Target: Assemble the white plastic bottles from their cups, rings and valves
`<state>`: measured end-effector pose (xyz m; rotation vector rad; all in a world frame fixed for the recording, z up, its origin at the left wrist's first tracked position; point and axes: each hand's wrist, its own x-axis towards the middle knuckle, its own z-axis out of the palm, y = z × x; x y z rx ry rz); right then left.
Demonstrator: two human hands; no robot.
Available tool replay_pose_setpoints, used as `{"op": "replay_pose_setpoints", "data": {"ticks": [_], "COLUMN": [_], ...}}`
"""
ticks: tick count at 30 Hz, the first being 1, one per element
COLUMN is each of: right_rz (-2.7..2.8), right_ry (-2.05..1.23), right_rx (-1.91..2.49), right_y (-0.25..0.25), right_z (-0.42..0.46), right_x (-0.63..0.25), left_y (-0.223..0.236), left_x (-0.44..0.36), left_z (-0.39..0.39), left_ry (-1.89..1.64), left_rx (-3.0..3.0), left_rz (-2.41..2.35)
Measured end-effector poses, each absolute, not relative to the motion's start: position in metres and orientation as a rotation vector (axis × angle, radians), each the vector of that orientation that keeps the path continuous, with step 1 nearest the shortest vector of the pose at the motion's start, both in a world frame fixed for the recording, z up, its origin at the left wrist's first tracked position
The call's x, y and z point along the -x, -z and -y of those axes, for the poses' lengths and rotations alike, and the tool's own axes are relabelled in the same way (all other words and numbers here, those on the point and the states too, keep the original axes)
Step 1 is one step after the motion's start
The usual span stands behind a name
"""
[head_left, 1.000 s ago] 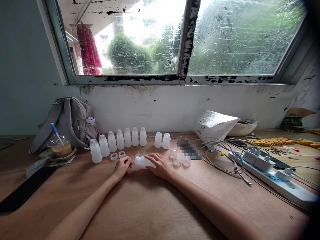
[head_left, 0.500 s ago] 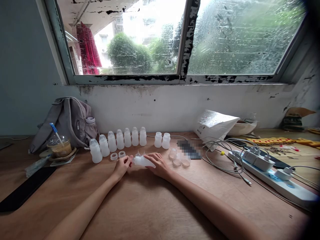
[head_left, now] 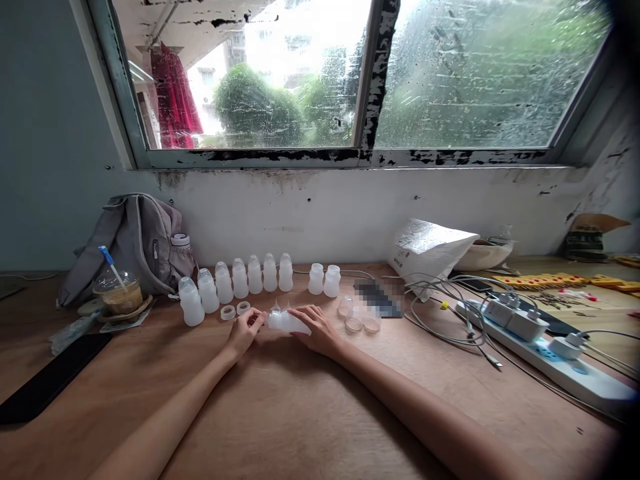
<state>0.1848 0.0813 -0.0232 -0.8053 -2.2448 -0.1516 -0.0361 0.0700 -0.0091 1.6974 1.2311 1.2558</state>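
Observation:
A frosted white baby bottle (head_left: 293,324) lies on its side on the wooden table, its mouth pointing left. My right hand (head_left: 319,329) is closed around its base end from the right. At the mouth end, my left hand (head_left: 247,333) has thumb and fingers pinched together; what they hold is too small to make out. Two clear teats (head_left: 276,306) poke up just behind the bottle. Behind my left hand lie two white screw rings (head_left: 228,312). Several clear domed caps (head_left: 353,325) are grouped to the right of my right hand.
Several capped bottles (head_left: 225,283) stand in a row at the back left. Two bottles without caps (head_left: 316,279) stand further right. A drink cup (head_left: 120,293) and a backpack (head_left: 137,243) are on the left. Cables (head_left: 440,320) and a power strip (head_left: 545,357) occupy the right.
My left hand's fingers have shifted slightly at the bottle's mouth. The bottle and my right hand stay nearly where they were.

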Motion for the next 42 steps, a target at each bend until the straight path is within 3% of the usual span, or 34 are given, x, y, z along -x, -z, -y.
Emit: {"op": "replay_pose_setpoints", "data": {"ticks": [26,29,36,42], "right_rz": [2.270,2.208,1.846,1.908], "right_ry": [0.078,-0.079,-0.857,-0.842], "right_rx": [0.820,0.859,0.915,0.900], "right_y": [0.017,0.013,0.000,-0.010], "right_z": [-0.077,-0.072,-0.047,-0.042], "right_x": [-0.184,-0.182,-0.155,-0.151], "left_y": [0.012,0.009,0.003,-0.003], "left_x": [0.039,0.038,0.017,0.006], "left_z": [-0.073,-0.072,-0.052,-0.036], "left_ry": [-1.259,-1.278,-1.189,-1.265], "left_rx": [-1.631,-1.601,-1.553,-1.518], "left_rz": [-1.110,-1.092,-0.899,-0.850]}}
